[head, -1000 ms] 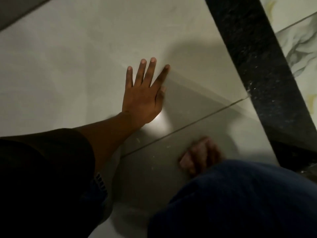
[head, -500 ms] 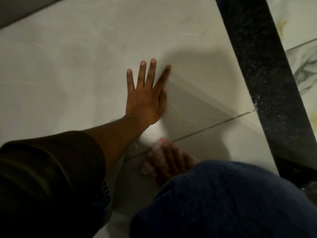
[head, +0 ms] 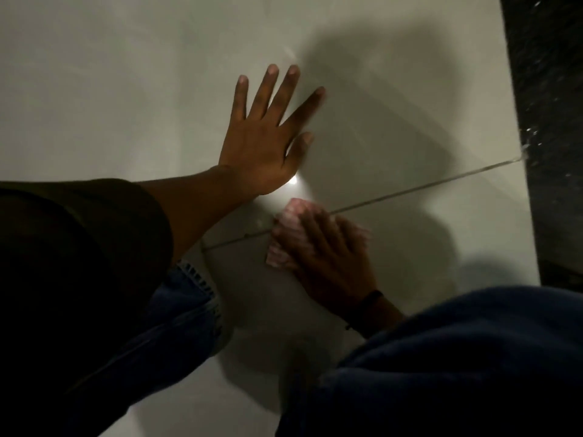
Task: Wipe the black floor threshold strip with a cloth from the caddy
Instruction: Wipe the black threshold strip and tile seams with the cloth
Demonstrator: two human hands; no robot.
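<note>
My left hand lies flat on the pale floor tile, fingers spread, holding nothing. Just below and to its right, my right hand presses a pink-and-white cloth onto the tile, right over the grout line. The cloth shows past the fingertips on the left and a little on the right. The black speckled threshold strip runs down the right edge of the view, well to the right of both hands and not touched by either. No caddy is in view.
Pale glossy floor tiles fill most of the view, crossed by a grout line that runs up to the strip. My dark blue trouser knee fills the lower right; a dark sleeve and denim hem cover the lower left.
My right hand with the cloth has slid left and up along the tile onto the grout line. The view has moved closer and leftward; the left hand stays planted.
</note>
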